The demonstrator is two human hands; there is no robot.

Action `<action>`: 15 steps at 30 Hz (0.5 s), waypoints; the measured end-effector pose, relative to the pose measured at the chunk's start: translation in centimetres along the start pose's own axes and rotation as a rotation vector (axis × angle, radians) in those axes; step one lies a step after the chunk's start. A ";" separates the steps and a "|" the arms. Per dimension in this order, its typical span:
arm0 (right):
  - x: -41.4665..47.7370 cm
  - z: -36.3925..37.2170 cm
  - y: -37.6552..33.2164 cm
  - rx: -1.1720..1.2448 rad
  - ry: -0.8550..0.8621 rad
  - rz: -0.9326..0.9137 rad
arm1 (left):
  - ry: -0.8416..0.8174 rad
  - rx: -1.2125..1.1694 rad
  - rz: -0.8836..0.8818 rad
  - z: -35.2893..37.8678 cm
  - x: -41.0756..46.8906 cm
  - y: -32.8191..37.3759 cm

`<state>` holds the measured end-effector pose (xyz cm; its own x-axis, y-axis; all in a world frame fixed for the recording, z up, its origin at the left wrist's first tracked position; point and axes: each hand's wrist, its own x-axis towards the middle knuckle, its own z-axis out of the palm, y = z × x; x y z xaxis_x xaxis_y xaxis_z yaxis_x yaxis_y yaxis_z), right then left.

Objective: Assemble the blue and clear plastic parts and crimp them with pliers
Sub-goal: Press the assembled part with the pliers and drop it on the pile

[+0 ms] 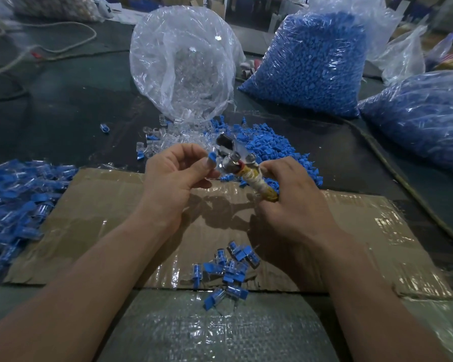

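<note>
At my far left lies a heap of joined pieces (19,194). My left hand (173,176) pinches one blue and clear part (211,158) between thumb and fingers, just beside the head of the pliers (232,161). My right hand (290,189) has its fingers curled around the taped handles. Behind it lie loose blue parts (275,145), and further right a full bag (311,69) of them.

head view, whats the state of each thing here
left hand, pinching a blue part, raised
right hand, gripping the pliers by the taped handle
pliers, off the table, head beside the part; jaws unclear
clear bag, open, clear parts spilling out
assembled pieces, loose pile on the cardboard
</note>
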<state>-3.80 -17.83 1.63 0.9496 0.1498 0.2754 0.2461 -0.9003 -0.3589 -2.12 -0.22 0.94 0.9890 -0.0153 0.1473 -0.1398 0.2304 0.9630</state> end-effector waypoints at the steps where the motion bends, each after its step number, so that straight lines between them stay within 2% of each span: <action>1: 0.0 0.0 -0.1 -0.002 -0.010 -0.006 | -0.003 0.002 0.007 0.0 0.0 0.0; 15: 0.0 0.2 0.0 0.015 -0.093 -0.017 | 0.001 0.037 0.031 0.0 0.0 -0.2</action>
<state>-3.74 -17.77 1.44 0.9590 0.2032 0.1978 0.2648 -0.8912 -0.3683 -2.12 -0.26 0.77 0.9842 -0.0082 0.1769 -0.1720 0.1945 0.9657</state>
